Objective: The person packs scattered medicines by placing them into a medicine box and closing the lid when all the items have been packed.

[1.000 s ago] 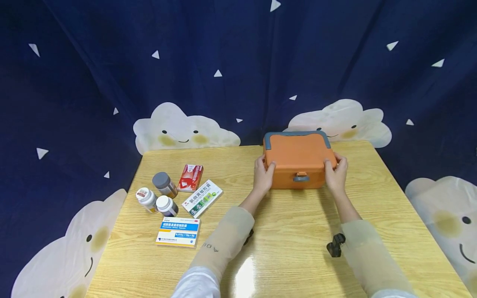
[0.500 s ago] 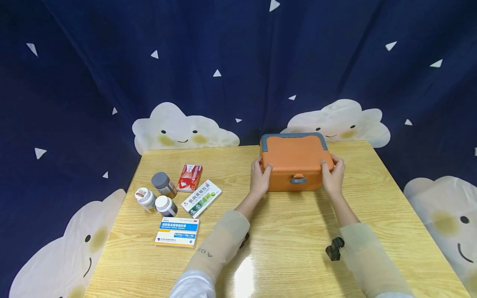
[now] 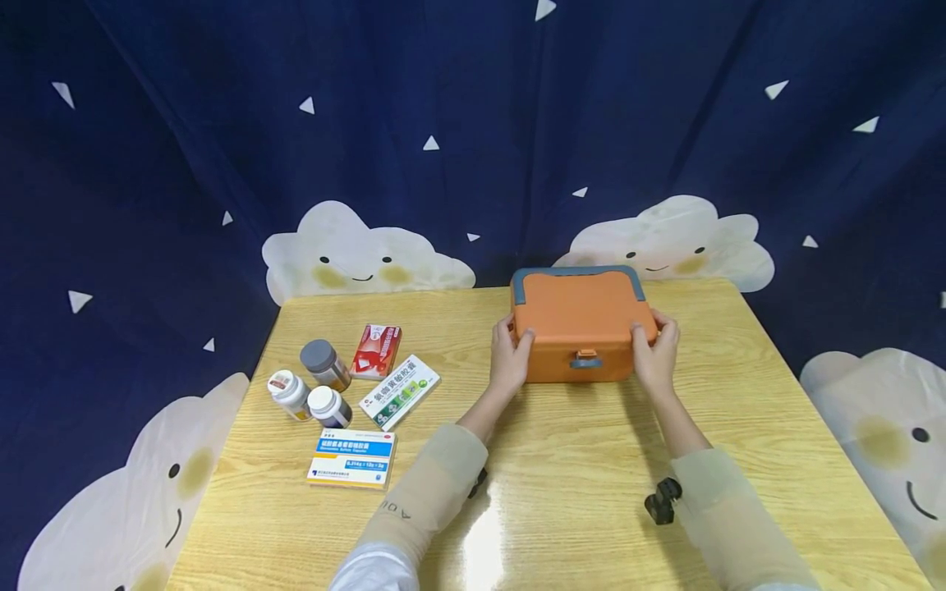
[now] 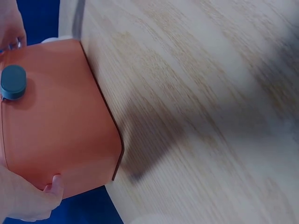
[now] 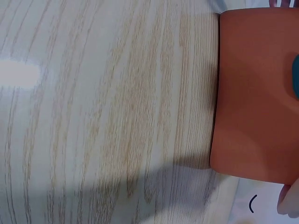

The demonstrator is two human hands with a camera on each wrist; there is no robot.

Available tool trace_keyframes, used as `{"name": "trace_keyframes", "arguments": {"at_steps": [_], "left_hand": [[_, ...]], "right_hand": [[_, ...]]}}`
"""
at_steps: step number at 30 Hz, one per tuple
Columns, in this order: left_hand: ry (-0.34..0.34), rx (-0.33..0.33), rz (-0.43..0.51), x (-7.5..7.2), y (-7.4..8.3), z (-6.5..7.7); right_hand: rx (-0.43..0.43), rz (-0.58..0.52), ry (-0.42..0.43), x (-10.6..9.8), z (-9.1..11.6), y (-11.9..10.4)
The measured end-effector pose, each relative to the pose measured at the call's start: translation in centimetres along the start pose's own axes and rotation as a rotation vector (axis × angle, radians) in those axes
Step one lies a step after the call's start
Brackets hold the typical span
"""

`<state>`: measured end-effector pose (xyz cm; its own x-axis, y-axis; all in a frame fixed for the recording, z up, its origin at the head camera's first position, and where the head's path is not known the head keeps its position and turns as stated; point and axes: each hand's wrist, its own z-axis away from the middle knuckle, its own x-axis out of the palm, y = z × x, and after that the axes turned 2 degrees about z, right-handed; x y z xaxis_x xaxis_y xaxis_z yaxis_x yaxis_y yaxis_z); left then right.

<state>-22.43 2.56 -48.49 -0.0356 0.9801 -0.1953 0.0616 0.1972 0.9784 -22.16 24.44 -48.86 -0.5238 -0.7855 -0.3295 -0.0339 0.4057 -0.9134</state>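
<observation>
An orange storage box with a blue-grey handle folded around its lid stands at the back of the table. On its front is a small latch, pressed down flat against the closed lid's edge. My left hand grips the box's left end, thumb at the front top corner and fingers along the side. At the opposite end my right hand holds it the same way. Both wrist views show the orange front wall and its lower edge close over the wood.
Left on the wooden table are several medicine packs: a red box, a green-and-white box, a blue-and-white box, a grey-capped bottle and two white-capped bottles. A dark blue curtain hangs behind.
Both hands have shifted the orange box a little to the left and slightly nearer to me. The medicine packs stay where they were.
</observation>
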Motion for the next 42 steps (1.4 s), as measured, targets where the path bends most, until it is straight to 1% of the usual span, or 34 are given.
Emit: {"name": "trace_keyframes", "arguments": {"at_steps": [9, 13, 20, 28, 33, 37, 42], "left_hand": [[0.013, -0.002, 0.021, -0.6, 0.0, 0.6], [0.023, -0.006, 0.012, -0.9, -0.1, 0.9], [0.013, -0.023, 0.003, -1.6, -0.4, 1.5], [0.034, -0.007, 0.018, -2.3, -0.7, 2.2], [0.056, -0.007, 0.018, -2.7, -0.9, 2.6], [0.066, -0.012, 0.004, -3.1, -0.9, 3.0], [0.069, -0.015, 0.016, -3.6, -0.8, 3.6]], "right_hand": [[-0.017, 0.002, -0.012, 0.1, 0.9, -0.4], [-0.016, 0.007, -0.018, 0.2, 1.3, -0.6], [-0.027, -0.008, -0.024, 0.4, 2.2, -1.0], [-0.057, -0.029, -0.031, 0.9, 3.0, -1.1], [-0.059, -0.041, -0.045, 1.1, 3.6, -1.2], [-0.068, -0.04, -0.044, 1.3, 4.0, -1.4], [-0.093, -0.024, -0.038, 1.6, 4.5, -1.5]]}}
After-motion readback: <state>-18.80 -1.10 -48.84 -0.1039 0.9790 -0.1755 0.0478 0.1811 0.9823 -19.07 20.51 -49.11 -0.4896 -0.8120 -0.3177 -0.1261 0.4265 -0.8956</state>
